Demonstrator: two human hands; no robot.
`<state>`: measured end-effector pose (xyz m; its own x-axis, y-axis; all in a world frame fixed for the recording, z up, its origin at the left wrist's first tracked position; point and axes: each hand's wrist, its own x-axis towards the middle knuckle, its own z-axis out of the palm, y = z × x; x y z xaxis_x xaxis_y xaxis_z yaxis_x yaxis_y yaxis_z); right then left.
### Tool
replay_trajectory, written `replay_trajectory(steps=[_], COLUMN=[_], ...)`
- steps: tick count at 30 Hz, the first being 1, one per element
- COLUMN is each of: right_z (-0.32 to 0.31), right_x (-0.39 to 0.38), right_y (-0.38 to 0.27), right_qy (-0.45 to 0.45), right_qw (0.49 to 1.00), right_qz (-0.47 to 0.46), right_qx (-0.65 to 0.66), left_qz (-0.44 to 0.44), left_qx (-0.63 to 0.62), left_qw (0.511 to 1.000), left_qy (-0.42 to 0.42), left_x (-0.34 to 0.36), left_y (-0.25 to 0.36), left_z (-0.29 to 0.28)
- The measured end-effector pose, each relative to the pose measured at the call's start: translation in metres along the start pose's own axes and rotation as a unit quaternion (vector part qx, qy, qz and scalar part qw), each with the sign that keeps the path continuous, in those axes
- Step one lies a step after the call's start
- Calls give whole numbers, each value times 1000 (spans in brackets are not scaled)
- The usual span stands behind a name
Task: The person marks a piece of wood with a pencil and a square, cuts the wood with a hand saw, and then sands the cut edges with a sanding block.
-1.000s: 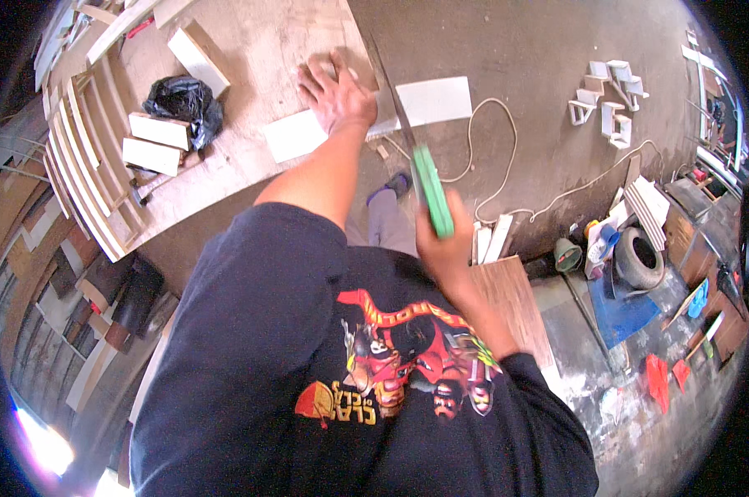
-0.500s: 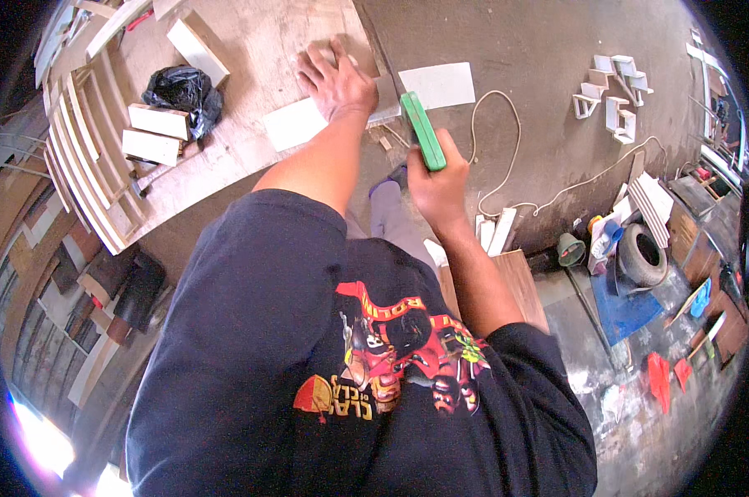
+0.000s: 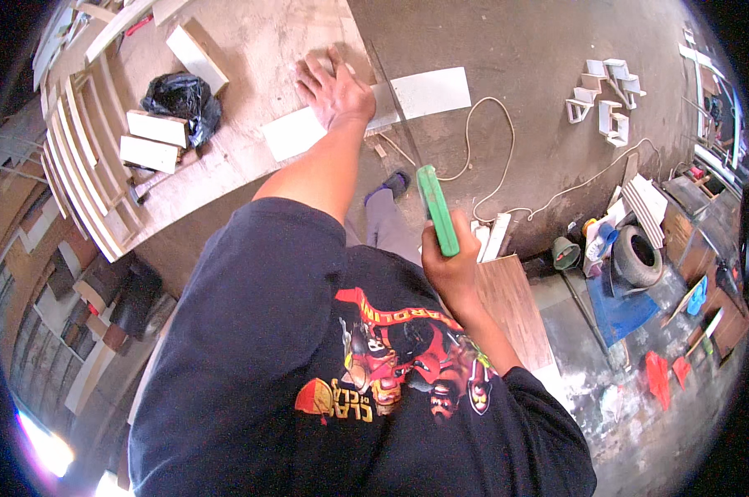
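Observation:
A long white board [image 3: 432,91] lies across the edge of the wooden worktable [image 3: 250,58], its right part jutting out over the floor. Spread over the board and tabletop, my left hand [image 3: 339,95] presses down with its fingers apart, the heel of the hand on the board. My right hand [image 3: 455,263] is closed round the green handle of a handsaw [image 3: 438,211]. The saw's thin blade slants up and left, crossing the board just beyond the table edge, right of my left hand.
A black plastic bag [image 3: 184,103] and several white wood blocks [image 3: 155,127] lie on the table, with curved wooden strips [image 3: 80,157] at its left. A pale cord [image 3: 515,153] winds over the floor. At right are a tire [image 3: 639,255] and small white shelf-like pieces [image 3: 614,124].
My right hand has drawn the saw back toward my body, so more blade shows. The left hand and board keep nearly the same place.

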<state>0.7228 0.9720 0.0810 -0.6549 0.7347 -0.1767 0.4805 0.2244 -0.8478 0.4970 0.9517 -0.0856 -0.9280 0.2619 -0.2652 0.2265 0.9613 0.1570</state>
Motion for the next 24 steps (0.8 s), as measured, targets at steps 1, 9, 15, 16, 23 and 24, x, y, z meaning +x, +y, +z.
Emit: replay_trajectory(steps=[1,9,15,16,23,24], right_z=[-4,-8,23,18,24,28], right_x=[-3,-8,42,27,40,32], right_y=[-3,2,16,19,16,22], right_qy=[12,-15,-37,-38,-28,-31], right_qw=[1000,1000,999,998,999,999], right_qz=[-8,4,21,9,12,19], right_qx=[3,-3,-16,-45,-13,-28], left_qz=[9,36,14,16,-2,-4], left_qx=[-2,-23,-3,-4,-1,-15], left_qw=[1000,995,1000,1000,1000,1000], left_qy=[-1,86,1,4,-15,-23], left_x=[0,4,5,2,-2,0], left_y=[2,-3,4,1,5,2], left_z=[-2,13,-4,-4,-5,-5])
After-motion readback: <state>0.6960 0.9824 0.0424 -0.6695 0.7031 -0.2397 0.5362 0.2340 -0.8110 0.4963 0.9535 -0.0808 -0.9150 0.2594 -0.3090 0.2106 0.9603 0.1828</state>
